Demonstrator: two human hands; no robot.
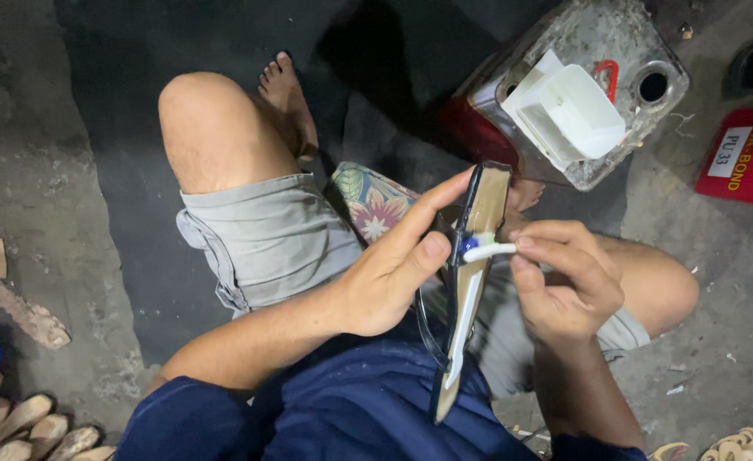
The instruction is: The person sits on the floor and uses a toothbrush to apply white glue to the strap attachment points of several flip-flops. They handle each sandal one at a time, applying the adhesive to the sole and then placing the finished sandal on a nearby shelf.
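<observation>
Head view: left hand (pixel 389 277) grips sole piece (pixel 470 282); right hand (pixel 564 282) pinches brush (pixel 487 251).

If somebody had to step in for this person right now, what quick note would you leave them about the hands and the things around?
Left hand: grips the long flat wooden piece, dark-edged, holding it upright over the lap, thumb and forefinger along its side.
Right hand: pinches a small white brush-like stick, its tip on the face of the piece.
Done: a white streak already runs down the lower part of the face.
Left: the upper part above the stick looks bare.
Nearby: a white tub on a grey can ahead; more wooden pieces lie on the floor at lower left.
</observation>
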